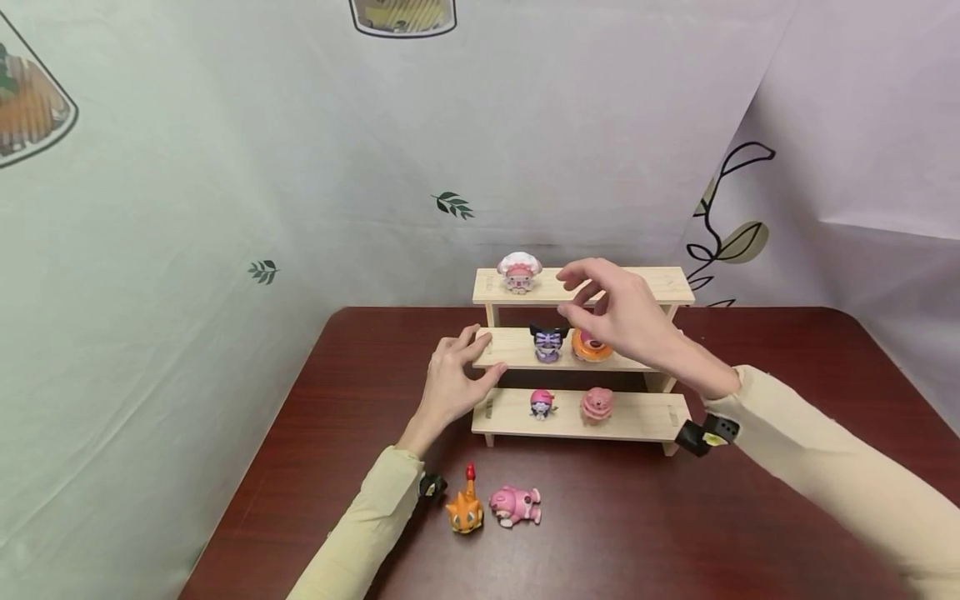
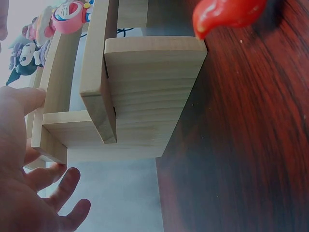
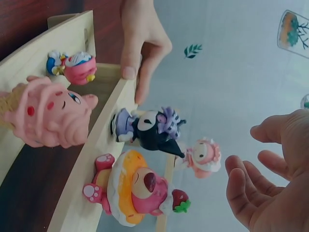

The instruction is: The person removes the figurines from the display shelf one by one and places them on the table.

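Note:
My left hand (image 1: pixel 448 379) grips the left end of the middle board of a three-tier wooden display stand (image 1: pixel 641 417), thumb on top and fingers round the end. My right hand (image 1: pixel 633 321) hovers before the upper tiers with fingers loosely bent, holding nothing. Nearest it on the middle tier are a pink bear figurine in an orange ring (image 3: pixel 142 191) and a black-and-purple figurine (image 1: pixel 548 342). A figurine in a white hat (image 1: pixel 519 273) stands on the top tier's left. The bottom tier bears a small pink-capped figurine (image 1: pixel 542 404) and a pink swirl-shaped figurine (image 1: pixel 597 404).
On the dark red tabletop (image 1: pixel 600 525) in front of the stand are an orange figurine with a red-tipped tail (image 1: pixel 465 510) and a pink figurine (image 1: pixel 516 505) lying down. A pale printed curtain (image 1: pixel 337 167) hangs behind and at the left.

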`<state>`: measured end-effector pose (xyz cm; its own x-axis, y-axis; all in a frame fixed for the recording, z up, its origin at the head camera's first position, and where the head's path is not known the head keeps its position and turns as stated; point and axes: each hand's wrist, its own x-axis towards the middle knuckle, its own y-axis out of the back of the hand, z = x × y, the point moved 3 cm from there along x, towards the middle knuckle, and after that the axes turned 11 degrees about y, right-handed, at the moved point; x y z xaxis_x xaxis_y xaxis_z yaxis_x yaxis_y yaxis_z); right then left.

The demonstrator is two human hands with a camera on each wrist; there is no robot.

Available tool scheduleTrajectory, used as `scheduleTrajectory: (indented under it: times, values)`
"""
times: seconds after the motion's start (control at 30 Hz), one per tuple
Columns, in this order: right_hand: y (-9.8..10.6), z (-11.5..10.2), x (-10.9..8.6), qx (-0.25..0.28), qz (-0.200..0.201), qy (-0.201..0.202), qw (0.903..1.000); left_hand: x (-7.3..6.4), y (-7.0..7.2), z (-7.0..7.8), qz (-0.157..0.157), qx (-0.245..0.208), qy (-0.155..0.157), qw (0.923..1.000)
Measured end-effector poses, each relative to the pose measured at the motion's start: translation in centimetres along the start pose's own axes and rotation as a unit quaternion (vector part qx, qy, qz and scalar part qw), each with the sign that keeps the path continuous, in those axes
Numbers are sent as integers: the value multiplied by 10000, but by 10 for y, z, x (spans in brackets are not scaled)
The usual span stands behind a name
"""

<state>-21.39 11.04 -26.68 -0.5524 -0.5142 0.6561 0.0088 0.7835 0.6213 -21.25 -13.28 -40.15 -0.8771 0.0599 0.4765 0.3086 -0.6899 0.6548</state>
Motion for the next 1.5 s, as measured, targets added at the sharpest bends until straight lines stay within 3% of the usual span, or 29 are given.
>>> scheduleTrajectory:
  times: [0.9,1.5]
  values:
    - [-15,33,30,-194,-461,-721,9961,0,0,-1,18,10,-31,10000]
    - [-28,50,47,73,-752,-1264,9891,0,-2,-2,45,50,-52,10000]
